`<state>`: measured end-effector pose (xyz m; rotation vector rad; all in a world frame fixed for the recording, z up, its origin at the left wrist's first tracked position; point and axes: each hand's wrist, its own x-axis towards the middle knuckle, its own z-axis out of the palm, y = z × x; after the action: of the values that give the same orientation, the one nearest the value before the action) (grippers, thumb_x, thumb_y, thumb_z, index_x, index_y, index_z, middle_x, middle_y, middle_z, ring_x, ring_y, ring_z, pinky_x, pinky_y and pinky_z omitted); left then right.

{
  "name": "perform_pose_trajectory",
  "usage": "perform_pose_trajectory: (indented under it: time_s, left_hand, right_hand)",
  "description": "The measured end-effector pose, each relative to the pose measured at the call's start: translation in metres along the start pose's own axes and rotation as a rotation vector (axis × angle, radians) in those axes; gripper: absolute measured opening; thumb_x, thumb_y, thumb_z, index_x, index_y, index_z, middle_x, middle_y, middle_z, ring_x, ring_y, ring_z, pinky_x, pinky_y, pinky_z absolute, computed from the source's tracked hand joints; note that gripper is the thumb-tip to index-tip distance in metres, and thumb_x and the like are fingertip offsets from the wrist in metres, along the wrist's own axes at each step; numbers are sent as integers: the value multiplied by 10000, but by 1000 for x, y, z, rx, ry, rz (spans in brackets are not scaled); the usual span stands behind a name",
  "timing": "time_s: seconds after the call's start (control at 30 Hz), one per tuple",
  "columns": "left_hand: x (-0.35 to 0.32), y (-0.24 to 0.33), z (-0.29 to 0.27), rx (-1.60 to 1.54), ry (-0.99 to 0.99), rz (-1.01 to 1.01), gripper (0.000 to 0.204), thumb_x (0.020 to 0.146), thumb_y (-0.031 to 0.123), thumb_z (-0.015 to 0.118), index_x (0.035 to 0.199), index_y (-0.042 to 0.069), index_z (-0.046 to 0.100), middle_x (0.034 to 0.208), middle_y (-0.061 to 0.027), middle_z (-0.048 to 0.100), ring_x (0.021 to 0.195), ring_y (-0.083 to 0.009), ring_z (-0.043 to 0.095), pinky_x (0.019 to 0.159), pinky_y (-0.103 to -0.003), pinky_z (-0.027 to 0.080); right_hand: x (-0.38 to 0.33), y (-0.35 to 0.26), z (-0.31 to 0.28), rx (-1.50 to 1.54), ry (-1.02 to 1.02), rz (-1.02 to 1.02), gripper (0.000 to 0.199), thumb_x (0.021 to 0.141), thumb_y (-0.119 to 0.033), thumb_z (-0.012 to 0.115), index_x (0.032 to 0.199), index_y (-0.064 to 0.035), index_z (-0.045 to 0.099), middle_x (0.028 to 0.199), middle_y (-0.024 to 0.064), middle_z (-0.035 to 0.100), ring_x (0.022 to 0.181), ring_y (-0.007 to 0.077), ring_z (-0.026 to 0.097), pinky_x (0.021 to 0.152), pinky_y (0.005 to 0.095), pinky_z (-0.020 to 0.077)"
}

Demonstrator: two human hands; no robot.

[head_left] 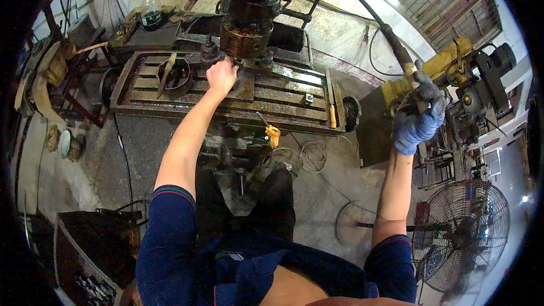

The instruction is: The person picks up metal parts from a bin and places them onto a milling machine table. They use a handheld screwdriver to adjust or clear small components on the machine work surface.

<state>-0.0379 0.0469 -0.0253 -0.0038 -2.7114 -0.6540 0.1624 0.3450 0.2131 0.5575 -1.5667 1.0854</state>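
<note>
My bare left hand (221, 76) is closed at the machine table, just under the dark spindle head (245, 37). Whatever its fingers grip is hidden beneath them. My right hand (420, 116), in a blue-grey glove with dark fingertips, is raised to the right. Its fingers curl around the lower end of a long dark lever (391, 37) that slopes down from the machine head. The slotted metal table (283, 99) lies across in front of me. On its left part a dark round pan (180, 79) holds a brush with a pale handle (169, 68).
A yellow-handled file (332, 110) lies at the table's right end, near a small metal block (309, 98). A yellow-handled tool (272, 135) hangs at the front edge. A large fan (462, 235) stands lower right; a clear bottle (151, 8) stands back left.
</note>
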Motion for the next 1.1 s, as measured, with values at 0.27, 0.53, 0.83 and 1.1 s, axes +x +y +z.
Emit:
perform_pose_trajectory:
  time_s: [0.27,0.53,0.83,1.1]
  left_hand:
    - [0,-3,3,-13,45,37,294,759,318,599,846,37,577,720,-165,621,705,-340,616,621,-443,486]
    - [-3,2,-4,-23,40,18,256,755,300,609,834,57,604,749,-161,627,752,-339,615,645,-447,486]
    - [-11,-35,-56,-97,-245,269,228,704,261,646,828,70,636,787,-126,638,772,-296,611,675,-388,480]
    - [-39,-47,-200,89,-439,571,254,699,187,652,881,17,604,715,-166,594,708,-304,592,639,-381,457]
  right_hand:
    - [-3,9,3,90,0,-91,338,881,-273,429,737,12,540,789,135,595,781,235,574,786,376,435]
    - [-7,2,13,145,81,-36,307,866,-277,462,729,-10,529,807,130,606,729,187,550,736,337,419]
    - [-14,-1,16,270,160,123,344,865,-309,457,700,-13,514,785,140,593,809,236,567,903,449,385]
    - [-32,11,4,341,66,197,390,874,-308,435,977,35,590,1010,184,600,1008,253,530,953,333,314]
